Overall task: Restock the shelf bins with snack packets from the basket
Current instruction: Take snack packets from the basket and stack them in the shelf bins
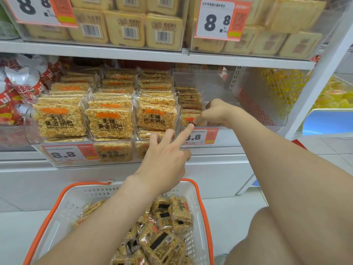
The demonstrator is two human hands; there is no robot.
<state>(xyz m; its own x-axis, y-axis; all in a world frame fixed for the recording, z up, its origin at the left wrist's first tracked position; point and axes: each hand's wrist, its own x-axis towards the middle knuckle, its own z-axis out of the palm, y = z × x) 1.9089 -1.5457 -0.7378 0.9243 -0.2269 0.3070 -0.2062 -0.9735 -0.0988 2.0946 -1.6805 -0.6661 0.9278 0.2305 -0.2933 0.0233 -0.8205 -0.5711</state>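
A white basket with an orange rim (207, 222) sits low in front of me, holding several clear packets of golden rice crackers (168, 236). The clear shelf bin on the right (248, 104) holds a short row of the same packets (189, 98) at its left end. My right hand (215, 112) reaches into that bin and pinches the front packet (186, 120) with curled fingers. My left hand (168, 155) hovers over the bin's front lip, fingers extended, its index fingertip touching the lip by that packet.
The left bin (34, 139) is packed with several rows of rice cracker packets (108, 119). Price tags reading 8.8 (66, 153) hang on the bin fronts. An upper shelf (152, 54) carries pale biscuit packs. Red snack bags (17, 92) sit far left.
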